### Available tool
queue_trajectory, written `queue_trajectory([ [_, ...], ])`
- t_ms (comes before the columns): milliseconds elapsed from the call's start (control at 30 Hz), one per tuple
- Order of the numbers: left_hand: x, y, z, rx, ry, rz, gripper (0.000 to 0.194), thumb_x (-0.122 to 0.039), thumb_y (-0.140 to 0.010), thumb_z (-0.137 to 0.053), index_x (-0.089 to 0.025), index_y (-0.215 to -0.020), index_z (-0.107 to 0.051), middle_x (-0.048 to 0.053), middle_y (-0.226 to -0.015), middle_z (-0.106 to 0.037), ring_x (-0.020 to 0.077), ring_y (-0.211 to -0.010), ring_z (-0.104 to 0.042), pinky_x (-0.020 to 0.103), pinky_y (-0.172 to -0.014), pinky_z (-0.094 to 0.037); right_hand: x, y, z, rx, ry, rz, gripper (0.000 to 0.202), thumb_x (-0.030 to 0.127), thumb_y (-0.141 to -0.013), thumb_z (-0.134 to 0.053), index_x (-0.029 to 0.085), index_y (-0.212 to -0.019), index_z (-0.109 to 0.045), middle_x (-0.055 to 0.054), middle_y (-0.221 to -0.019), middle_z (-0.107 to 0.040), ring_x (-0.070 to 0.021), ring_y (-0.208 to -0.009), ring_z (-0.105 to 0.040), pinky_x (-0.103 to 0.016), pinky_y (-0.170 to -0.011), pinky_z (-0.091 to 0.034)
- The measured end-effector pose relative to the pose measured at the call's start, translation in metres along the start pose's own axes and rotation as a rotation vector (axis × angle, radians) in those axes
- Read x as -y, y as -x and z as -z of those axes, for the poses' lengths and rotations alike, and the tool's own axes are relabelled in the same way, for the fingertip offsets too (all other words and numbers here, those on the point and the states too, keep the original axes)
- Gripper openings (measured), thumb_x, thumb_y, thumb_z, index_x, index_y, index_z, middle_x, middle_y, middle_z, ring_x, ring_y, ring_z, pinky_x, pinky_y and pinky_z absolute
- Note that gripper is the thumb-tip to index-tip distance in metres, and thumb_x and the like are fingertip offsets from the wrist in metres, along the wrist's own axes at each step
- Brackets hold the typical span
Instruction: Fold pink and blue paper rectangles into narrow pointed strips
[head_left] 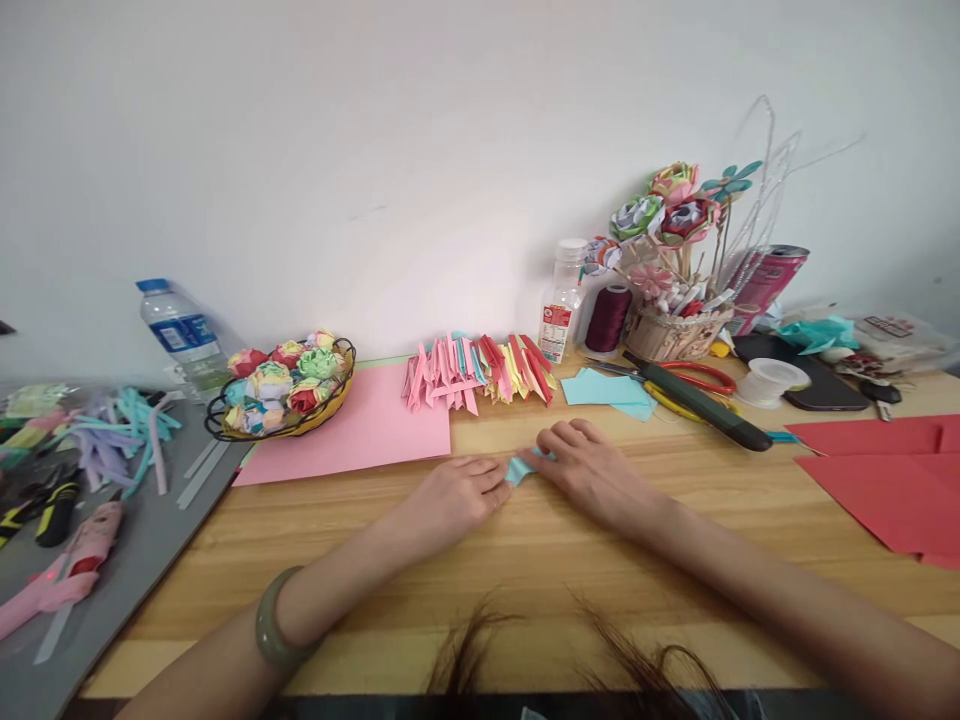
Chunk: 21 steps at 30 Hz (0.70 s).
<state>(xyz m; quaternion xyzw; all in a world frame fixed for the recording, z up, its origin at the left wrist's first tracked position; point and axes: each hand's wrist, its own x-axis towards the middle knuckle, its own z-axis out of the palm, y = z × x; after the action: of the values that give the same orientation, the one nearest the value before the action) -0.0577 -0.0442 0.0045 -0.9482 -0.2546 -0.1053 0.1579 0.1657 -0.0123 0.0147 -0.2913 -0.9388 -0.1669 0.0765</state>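
Between my two hands, at the middle of the wooden table [360, 620], is a small piece of light blue paper [519, 470] that looks creased. My left hand [469, 492] presses on its left end with the fingers together. Closed on its right end is my right hand [585, 462], with the knuckles bent. The fingers cover part of the paper. Behind the hands, a row of folded paper strips [450, 372] in pink, red, yellow and blue stands along the wall. Flat light blue sheets [609, 390] lie beyond my right hand.
Pink paper [352, 425] lies under a basket of paper flowers [345, 390] at left. A glue gun [94, 545] rests on a grey mat [172, 530]. Scissors [697, 375], a dark-handled cutter [705, 405], a thread spool [769, 380] and red paper [892, 500] are at right.
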Motion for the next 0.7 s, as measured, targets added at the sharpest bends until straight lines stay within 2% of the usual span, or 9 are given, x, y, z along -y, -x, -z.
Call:
queue_trajectory([
  [167,-0.001,-0.001,0.001,0.002,0.005,-0.005,0.02,-0.015,-0.088,-0.046,-0.011,-0.101,-0.061,0.011,-0.106,-0.065,0.0203,-0.103,-0.059,0.033,-0.088,-0.05,-0.024,0.01,-0.002,0.016,0.118,-0.198,0.022,0.01,-0.085,-0.046,0.016,-0.099,-0.062,-0.009,-0.084,-0.057,-0.0236,-0.084,-0.047,-0.037,-0.078,-0.032],
  [233,-0.001,-0.001,0.0,-0.007,-0.002,-0.007,0.02,-0.015,-0.088,-0.046,-0.01,-0.101,-0.061,0.011,-0.107,-0.064,0.02,-0.103,-0.059,0.033,-0.088,-0.049,-0.02,0.01,-0.002,-0.019,0.096,-0.176,0.026,0.009,-0.085,-0.045,0.017,-0.105,-0.06,-0.009,-0.086,-0.057,-0.023,-0.084,-0.047,-0.036,-0.079,-0.032],
  [300,-0.001,-0.001,0.0,-0.008,-0.015,-0.01,0.02,-0.014,-0.088,-0.045,-0.01,-0.101,-0.06,0.012,-0.108,-0.064,0.0195,-0.102,-0.059,0.032,-0.089,-0.049,-0.008,0.007,-0.002,-0.062,0.025,-0.075,0.03,0.01,-0.086,-0.043,0.019,-0.111,-0.056,-0.008,-0.09,-0.056,-0.0215,-0.084,-0.047,-0.035,-0.08,-0.033],
  [367,-0.002,-0.002,0.0,-0.006,-0.027,-0.013,0.021,-0.013,-0.088,-0.045,-0.009,-0.102,-0.06,0.012,-0.109,-0.063,0.0191,-0.102,-0.06,0.032,-0.088,-0.049,0.003,0.003,-0.001,-0.057,-0.029,0.042,0.026,0.015,-0.088,-0.042,0.021,-0.108,-0.057,-0.007,-0.088,-0.056,-0.0207,-0.08,-0.047,-0.034,-0.076,-0.034],
  [433,-0.003,-0.002,0.001,-0.003,-0.039,-0.008,0.021,-0.012,-0.088,-0.046,-0.009,-0.102,-0.06,0.013,-0.108,-0.063,0.0194,-0.101,-0.06,0.032,-0.088,-0.049,0.007,0.001,0.0,-0.022,-0.027,0.075,0.025,0.017,-0.089,-0.042,0.02,-0.108,-0.057,-0.007,-0.087,-0.056,-0.0211,-0.08,-0.047,-0.035,-0.076,-0.035],
  [700,-0.005,-0.002,0.002,-0.02,-0.061,0.006,0.016,-0.013,-0.087,-0.048,-0.011,-0.097,-0.061,0.01,-0.1,-0.066,0.0204,-0.097,-0.06,0.035,-0.086,-0.048,-0.031,0.016,0.0,0.042,0.079,-0.13,0.022,0.012,-0.086,-0.045,0.016,-0.098,-0.063,-0.009,-0.086,-0.061,-0.0241,-0.088,-0.051,-0.039,-0.082,-0.035],
])
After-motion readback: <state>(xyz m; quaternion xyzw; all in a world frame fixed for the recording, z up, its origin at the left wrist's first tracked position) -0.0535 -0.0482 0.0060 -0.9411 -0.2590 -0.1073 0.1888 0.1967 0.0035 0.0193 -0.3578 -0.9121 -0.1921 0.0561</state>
